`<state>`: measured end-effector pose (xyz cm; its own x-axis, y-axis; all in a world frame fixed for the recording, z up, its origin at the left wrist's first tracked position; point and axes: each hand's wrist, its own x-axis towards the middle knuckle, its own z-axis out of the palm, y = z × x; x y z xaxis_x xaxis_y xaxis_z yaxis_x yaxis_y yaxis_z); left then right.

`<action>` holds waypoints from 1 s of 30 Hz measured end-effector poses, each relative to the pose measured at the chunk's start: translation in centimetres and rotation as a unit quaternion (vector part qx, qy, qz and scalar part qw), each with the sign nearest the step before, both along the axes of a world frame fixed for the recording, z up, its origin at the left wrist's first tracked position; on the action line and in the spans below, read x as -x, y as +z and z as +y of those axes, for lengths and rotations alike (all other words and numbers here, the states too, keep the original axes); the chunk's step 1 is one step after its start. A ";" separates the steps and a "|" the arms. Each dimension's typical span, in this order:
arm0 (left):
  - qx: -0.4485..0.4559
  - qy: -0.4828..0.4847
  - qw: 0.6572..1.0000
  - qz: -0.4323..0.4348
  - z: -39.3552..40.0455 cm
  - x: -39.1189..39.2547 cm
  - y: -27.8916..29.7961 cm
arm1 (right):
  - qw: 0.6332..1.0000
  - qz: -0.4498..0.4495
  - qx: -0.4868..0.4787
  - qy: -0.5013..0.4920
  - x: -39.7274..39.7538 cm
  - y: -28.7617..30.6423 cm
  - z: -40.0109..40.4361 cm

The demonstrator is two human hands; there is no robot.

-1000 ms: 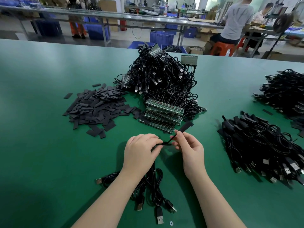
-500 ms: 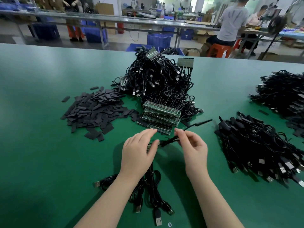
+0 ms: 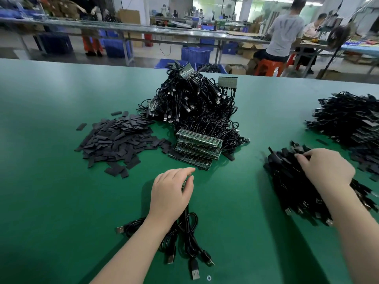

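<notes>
Workshop hall past my green worktable

On my feed, a long metal workbench runs across the back from 10 to 1 o'clock. Blue crates stand on the grey floor at 12. At 1 o'clock a person in a grey shirt sits on an orange stool, back to me. A cardboard box stands at 11, and bright, greenish light fills the far panes.

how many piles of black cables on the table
4: big heap centre back, near pile under the right hand, far-right pile, small bundle under the left hand. More may lie off-frame.
</notes>
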<state>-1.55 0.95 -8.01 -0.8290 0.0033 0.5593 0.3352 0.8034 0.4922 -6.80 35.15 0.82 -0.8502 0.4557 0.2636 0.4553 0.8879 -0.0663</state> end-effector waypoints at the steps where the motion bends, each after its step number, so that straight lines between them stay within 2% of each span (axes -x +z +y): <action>1: 0.001 0.001 1.000 0.003 0.0 0.0 0.0 | 0.999 -0.013 -0.033 0.007 0.3 -0.5 0.1; 6: -0.005 0.001 1.000 -0.009 0.0 -0.1 0.1 | 0.982 -0.056 -0.172 0.047 1.1 -2.0 -0.6; 11: -0.020 0.006 0.999 -0.023 -0.1 0.1 0.1 | 0.980 -0.159 -0.112 0.035 1.6 -2.7 -2.2; 14: -0.078 0.005 0.995 -0.055 -0.4 0.3 0.0 | 0.976 -0.189 -0.099 0.036 1.5 -4.0 -3.2; 17: -0.190 0.001 0.976 -0.105 -0.8 0.7 -0.3 | 0.978 -0.165 -0.127 0.028 1.1 -4.5 -4.0; 20: -0.270 0.020 0.953 -0.137 -1.2 1.5 -0.6 | 0.986 -0.041 -0.149 0.058 0.1 -3.8 -6.1; 22: -0.282 0.028 0.948 -0.147 -1.4 1.7 -0.7 | 0.983 0.049 -0.101 0.148 -1.2 -3.4 -8.9; 23: -0.283 0.029 0.947 -0.148 -1.4 1.7 -0.8 | 0.978 0.056 -0.055 0.195 -1.9 -3.4 -10.6; 25: -0.277 0.030 0.949 -0.147 -1.4 1.6 -0.9 | 0.964 -0.008 0.047 0.260 -3.2 -4.0 -14.4; 28: -0.266 0.034 0.951 -0.155 -1.7 1.7 -0.9 | 0.935 -0.118 0.155 0.296 -3.9 -5.8 -19.0; 30: -0.281 0.034 0.944 -0.166 -1.8 1.8 -0.9 | 0.926 -0.120 0.182 0.310 -4.0 -6.8 -21.1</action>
<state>-3.33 -0.84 -8.89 -0.9467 -0.2764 0.1655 0.0443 0.3973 0.9166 -2.84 14.03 -6.02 -0.9922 -0.1174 -0.0409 -0.0937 0.9221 -0.3755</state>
